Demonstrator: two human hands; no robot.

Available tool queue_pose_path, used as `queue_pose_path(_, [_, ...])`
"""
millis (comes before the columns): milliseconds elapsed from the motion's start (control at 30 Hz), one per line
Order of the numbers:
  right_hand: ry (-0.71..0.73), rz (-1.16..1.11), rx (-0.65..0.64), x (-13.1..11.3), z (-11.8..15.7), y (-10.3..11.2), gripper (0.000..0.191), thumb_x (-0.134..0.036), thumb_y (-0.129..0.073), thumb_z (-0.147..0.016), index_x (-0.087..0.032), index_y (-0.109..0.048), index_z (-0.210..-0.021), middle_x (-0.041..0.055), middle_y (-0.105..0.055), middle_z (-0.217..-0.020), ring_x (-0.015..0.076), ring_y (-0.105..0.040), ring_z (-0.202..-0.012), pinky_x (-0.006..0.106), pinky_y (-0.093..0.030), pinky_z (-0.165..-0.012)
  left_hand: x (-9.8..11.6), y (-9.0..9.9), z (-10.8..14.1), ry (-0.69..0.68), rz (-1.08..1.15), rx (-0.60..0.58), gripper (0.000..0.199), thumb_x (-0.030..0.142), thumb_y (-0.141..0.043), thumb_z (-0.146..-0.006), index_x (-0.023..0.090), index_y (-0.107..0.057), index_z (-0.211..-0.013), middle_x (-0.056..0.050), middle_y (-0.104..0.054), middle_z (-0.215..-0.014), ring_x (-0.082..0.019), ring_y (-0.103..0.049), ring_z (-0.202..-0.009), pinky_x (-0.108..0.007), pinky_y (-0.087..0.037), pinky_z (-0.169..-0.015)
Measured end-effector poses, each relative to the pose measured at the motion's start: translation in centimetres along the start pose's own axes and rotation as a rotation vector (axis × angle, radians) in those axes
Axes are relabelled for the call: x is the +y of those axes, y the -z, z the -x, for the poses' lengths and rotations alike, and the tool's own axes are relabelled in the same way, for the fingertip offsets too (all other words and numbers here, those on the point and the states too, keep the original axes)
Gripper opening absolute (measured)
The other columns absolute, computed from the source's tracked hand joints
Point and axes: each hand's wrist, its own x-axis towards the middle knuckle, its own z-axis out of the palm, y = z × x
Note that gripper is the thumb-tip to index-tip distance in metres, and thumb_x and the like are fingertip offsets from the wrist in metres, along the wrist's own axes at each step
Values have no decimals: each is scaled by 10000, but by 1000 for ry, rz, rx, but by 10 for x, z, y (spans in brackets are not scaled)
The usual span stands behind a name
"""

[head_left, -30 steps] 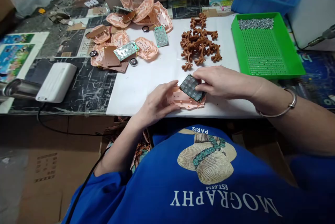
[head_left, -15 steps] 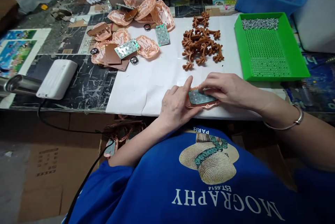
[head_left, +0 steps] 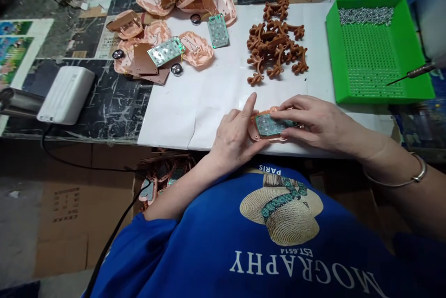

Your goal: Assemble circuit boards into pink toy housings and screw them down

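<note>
Near the table's front edge lies a pink plastic shell (head_left: 255, 133) with a green circuit board (head_left: 269, 124) inside it. My left hand (head_left: 232, 135) grips the shell's left end, its thumb along the front side and its index finger pointing up past the back. From the right, my right hand (head_left: 313, 119) holds the board and shell, fingers across the board's top and thumb at the front. The right end of the board is covered by those fingers. Behind my hands is a pile of brown branch-shaped plastic parts (head_left: 275, 49).
Pink shells (head_left: 195, 49) with wired boards (head_left: 219, 31) and small round speakers (head_left: 177, 69) are heaped at the back left. A green tray (head_left: 385, 96) of screws stands right, a thin-shafted screwdriver (head_left: 416, 71) over it. A white box-shaped device (head_left: 66, 96) sits left.
The view has shifted a little. My right fingers have moved slightly right along the board, uncovering more of it. The screwdriver has come further into view over the green tray.
</note>
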Motion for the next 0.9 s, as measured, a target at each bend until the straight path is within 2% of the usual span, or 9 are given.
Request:
queue_pose_path(100, [8, 0, -16, 1, -1, 1, 368, -337, -570, -971, -183, -673, -1290, 155, -658, -1141, 288, -639, -1027, 462, -548, -877, 0, 0, 0, 1, 2, 3, 931, 540, -622, -917, 162, -106, -1593, -123, -668, -1249, -240, -601, -1011, -411, -504, -877])
queue_pose_path(233, [21, -23, -42, 3, -2, 2, 371, -360, -583, -964, -207, -673, -1291, 141, -657, -1153, 277, -642, -1014, 441, -548, -861, 1, 0, 0, 7, -1, -6, 928, 566, -604, -922, 162, -106, -1593, -128, -663, -1258, -247, -603, -1035, -418, -508, -895])
queue_pose_path(567, [-41, -24, -79, -2, -5, 5, 376, -370, -543, -976, -197, -677, -1282, 141, -647, -1123, 278, -633, -989, 440, -538, -846, 2, 2, 0, 38, 6, -37, 940, 553, -617, -921, 190, -81, -1603, -126, -658, -1264, -250, -604, -1054, -437, -506, -908])
queue_pose_path(900, [-54, -5, -103, -3, -6, 5, 395, -357, -565, -962, -178, -667, -1299, 149, -641, -1120, 287, -627, -979, 436, -519, -841, 1, 1, 1, 17, -9, -21, 896, 564, -600, -927, 172, -141, -1589, -132, -658, -1264, -247, -589, -1031, -413, -493, -894])
